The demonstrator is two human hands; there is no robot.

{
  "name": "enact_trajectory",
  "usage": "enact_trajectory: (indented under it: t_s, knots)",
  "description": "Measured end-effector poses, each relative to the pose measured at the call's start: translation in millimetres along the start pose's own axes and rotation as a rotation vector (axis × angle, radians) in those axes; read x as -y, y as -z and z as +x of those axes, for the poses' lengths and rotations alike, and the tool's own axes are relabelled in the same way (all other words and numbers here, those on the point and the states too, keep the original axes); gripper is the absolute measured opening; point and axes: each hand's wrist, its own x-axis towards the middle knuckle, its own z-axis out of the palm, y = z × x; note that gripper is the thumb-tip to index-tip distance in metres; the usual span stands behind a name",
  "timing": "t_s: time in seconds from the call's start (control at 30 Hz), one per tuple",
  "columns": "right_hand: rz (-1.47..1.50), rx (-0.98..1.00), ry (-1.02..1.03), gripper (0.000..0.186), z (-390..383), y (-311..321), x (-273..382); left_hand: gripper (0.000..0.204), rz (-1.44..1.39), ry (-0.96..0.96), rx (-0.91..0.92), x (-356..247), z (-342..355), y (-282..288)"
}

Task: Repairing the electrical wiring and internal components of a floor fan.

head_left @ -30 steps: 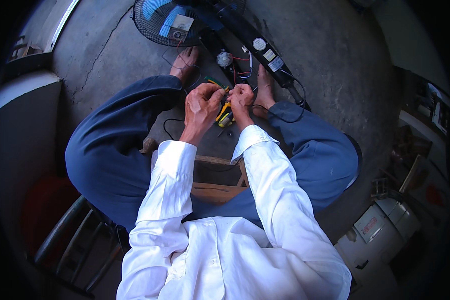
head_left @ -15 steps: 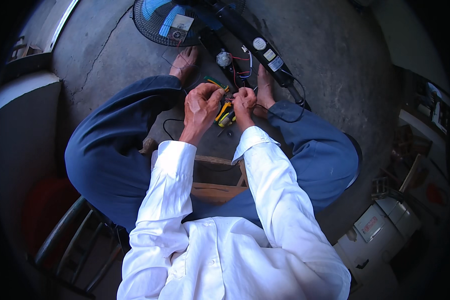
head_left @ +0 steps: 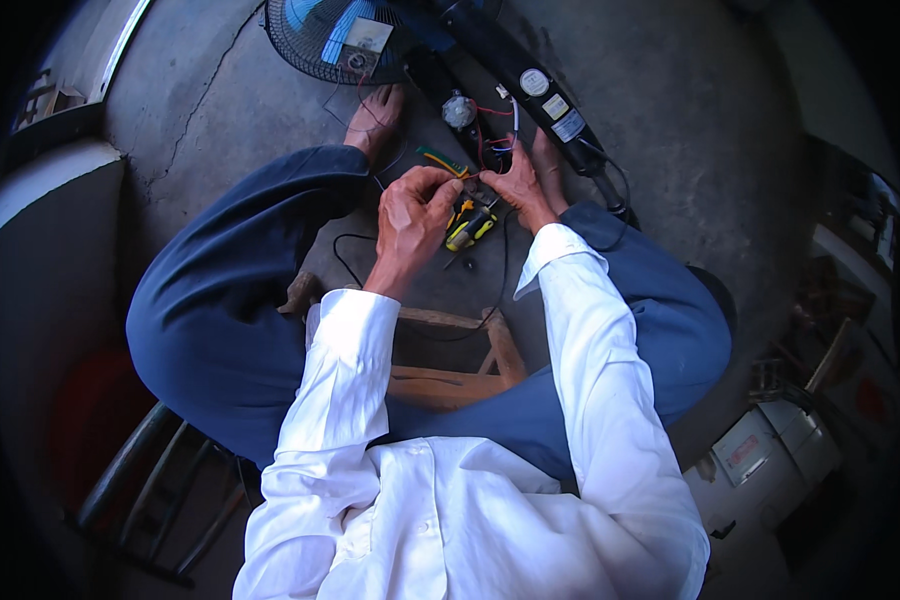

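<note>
Between my hands runs a thin red wire (head_left: 474, 177). My left hand (head_left: 410, 215) pinches its near end between thumb and forefinger. To the right, my right hand (head_left: 525, 190) has thumb and fingers closed at the other end of it. More red and white wires lead up to an opened black fan housing (head_left: 435, 82), which has a round silvery part (head_left: 458, 112) on it. Just beneath my hands lie a yellow-and-black hand tool (head_left: 470, 229) and yellow handles (head_left: 459, 213) of another tool. A green-and-yellow tool (head_left: 440, 160) rests beyond my left hand.
A fan grille with blue blades (head_left: 315, 45) lies at the far side. Right of it stretches a long black fan column (head_left: 515, 75) with a cord. My bare feet flank the parts. A wooden stool (head_left: 450, 388) is between my legs; a chair (head_left: 140, 480) stands lower left.
My right hand has moved right and slightly away, its fingers less curled. The hands are farther apart, and the red wire now shows between them. More of the tools beneath shows.
</note>
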Motion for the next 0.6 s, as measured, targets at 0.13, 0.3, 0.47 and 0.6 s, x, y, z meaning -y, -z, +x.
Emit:
enact_trajectory:
  t_s: [0.13, 0.3, 0.47, 0.6]
  knots:
    - [0.136, 0.181, -0.031, 0.081, 22, 15, 1, 0.021, 0.010, -0.022, 0.015, -3, 0, -1]
    - [0.273, 0.417, -0.095, 0.076, 35, 28, 11, 0.021, 0.058, 0.015, 0.029, 0, -1, -1]
    - [0.676, 0.460, -0.177, 0.070, 39, 21, -8, 0.020, 0.008, 0.007, 0.038, 0, -1, -5]
    - [0.809, 0.487, -0.236, 0.057, 39, 20, -3, 0.018, 0.032, 0.013, 0.024, -3, -1, -1]
